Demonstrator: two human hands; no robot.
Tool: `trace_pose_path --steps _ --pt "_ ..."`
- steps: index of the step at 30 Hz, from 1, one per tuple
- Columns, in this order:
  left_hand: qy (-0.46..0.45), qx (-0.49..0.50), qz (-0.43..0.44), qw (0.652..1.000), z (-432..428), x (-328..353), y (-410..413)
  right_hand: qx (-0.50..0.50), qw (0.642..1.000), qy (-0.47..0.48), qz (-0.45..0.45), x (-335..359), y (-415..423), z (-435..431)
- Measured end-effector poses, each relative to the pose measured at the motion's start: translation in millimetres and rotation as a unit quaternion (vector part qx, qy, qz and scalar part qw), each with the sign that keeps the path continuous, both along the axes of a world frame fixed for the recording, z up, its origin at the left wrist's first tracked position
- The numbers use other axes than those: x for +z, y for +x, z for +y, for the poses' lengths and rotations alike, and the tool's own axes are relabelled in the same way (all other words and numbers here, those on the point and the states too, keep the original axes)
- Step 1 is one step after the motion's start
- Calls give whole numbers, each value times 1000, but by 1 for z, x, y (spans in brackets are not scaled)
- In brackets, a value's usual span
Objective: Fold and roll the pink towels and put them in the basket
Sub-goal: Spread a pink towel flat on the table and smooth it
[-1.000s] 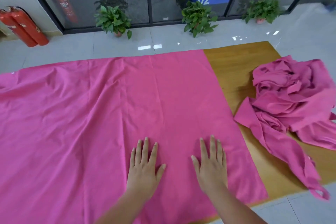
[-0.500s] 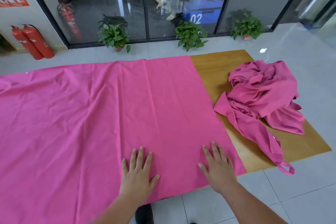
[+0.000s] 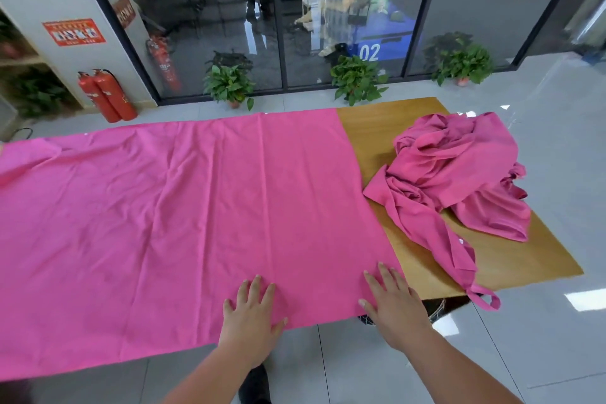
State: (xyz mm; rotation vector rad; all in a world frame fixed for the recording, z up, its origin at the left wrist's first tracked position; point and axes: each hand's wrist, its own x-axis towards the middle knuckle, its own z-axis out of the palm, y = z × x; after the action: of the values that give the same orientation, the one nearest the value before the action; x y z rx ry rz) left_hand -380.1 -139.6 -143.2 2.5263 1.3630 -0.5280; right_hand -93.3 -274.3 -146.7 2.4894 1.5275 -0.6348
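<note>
Spread pink towel (image 3: 196, 223) lay flat on the desk (image 3: 370, 128), covering all but its right end. Crumpled towel pile (image 3: 459, 167) sat on that bare right end, one strip hanging off the desk's front edge. Left hand (image 3: 251, 321) and right hand (image 3: 393, 308) rested on the spread towel at the desk's front edge, fingers straight, splayed, gripping nothing.
</note>
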Motion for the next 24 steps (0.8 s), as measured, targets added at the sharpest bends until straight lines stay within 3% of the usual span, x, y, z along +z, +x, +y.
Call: trace_pose_path --steps 12,19,24 --pt "-12 -82 -74 994 24 21 91 93 987 69 -115 44 71 107" --pt "-20 -160 -72 984 85 13 161 104 983 -9 -149 36 137 181" --pt "-43 -210 -63 975 113 -4 209 97 983 -17 -153 -4 180 160"
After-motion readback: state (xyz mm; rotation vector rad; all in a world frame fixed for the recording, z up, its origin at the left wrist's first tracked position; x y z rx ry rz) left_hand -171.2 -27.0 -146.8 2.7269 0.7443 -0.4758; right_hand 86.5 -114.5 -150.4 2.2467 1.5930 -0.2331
